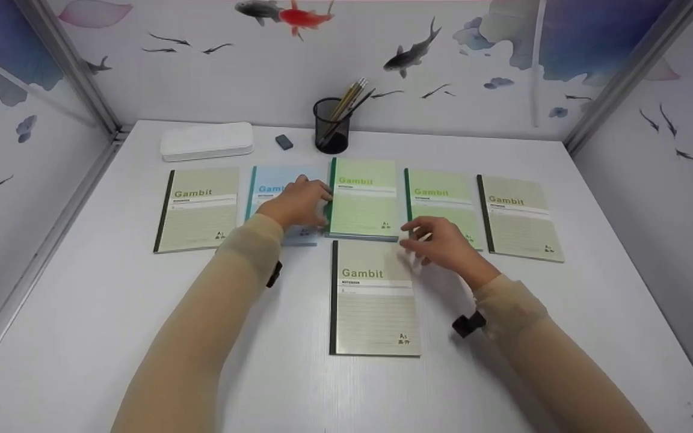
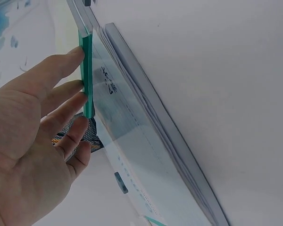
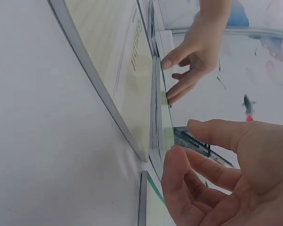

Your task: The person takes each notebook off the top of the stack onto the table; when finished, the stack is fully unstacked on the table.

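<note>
A green notebook (image 1: 361, 207) lies at the centre of the table, on top of a small stack with a bluish lower edge. My left hand (image 1: 299, 201) reaches over a blue notebook (image 1: 289, 173) and touches the stack's spine with its fingertips; the left wrist view shows them against the green spine (image 2: 87, 70). By the stack's lower right corner is my right hand (image 1: 443, 243), fingers loosely bent, thumb and index apart in the right wrist view, holding nothing. Beneath it lies a second green notebook (image 1: 443, 207). Nearer me sits a beige notebook (image 1: 375, 310).
Beige notebooks lie at the row's left end (image 1: 199, 225) and right end (image 1: 524, 234). Along the back stand a white case (image 1: 207, 142), a dark eraser (image 1: 284, 142) and a black mesh cup (image 1: 331, 135) with pencils. Printed wall panels (image 1: 346, 66) enclose the table.
</note>
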`<state>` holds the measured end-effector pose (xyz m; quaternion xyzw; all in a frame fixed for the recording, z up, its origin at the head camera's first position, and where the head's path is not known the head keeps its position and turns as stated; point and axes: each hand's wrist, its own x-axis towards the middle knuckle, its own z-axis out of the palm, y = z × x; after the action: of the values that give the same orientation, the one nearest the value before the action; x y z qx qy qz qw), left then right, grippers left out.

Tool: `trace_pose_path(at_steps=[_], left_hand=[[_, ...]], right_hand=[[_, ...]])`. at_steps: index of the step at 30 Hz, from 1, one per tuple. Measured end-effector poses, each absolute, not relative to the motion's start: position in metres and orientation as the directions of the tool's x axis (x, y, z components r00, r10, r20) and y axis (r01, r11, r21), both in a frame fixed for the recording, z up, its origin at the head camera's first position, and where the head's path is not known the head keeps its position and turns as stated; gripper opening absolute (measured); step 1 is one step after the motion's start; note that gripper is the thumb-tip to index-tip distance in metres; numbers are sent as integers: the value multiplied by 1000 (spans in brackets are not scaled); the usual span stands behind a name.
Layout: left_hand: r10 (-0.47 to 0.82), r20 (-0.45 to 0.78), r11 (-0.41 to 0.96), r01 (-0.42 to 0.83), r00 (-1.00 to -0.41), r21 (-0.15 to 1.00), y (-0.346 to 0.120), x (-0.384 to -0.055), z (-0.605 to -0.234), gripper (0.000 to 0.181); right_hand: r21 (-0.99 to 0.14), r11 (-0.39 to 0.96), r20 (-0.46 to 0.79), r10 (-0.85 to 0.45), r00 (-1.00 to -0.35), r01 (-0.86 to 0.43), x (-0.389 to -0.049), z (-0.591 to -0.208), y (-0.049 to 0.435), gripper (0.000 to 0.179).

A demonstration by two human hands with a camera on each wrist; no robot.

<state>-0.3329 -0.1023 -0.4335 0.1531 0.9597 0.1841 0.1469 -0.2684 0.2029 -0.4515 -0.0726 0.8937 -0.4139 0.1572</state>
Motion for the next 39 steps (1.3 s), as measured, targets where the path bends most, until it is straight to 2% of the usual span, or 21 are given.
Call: trace_pose_path(at_steps=[10, 21, 33, 39], left_hand=[[330, -242, 888, 213, -913, 409, -103, -331, -434, 63], [351, -238, 884, 237, -906, 403, -104, -333, -439, 63], [341, -241, 887, 225, -909, 403, -105, -332, -438, 64], [335, -234, 901, 238, -913, 363, -102, -332, -437, 64]], right_hand=[[-847, 514, -234, -126, -964, 138, -319, -458, 198, 44], [-855, 473, -291, -96, -952, 214, -346, -459, 186, 49], [-769, 602, -288, -29, -957, 213, -357, -461, 171, 58], [-724, 675, -233, -44, -972, 143, -358, -464, 169, 58]])
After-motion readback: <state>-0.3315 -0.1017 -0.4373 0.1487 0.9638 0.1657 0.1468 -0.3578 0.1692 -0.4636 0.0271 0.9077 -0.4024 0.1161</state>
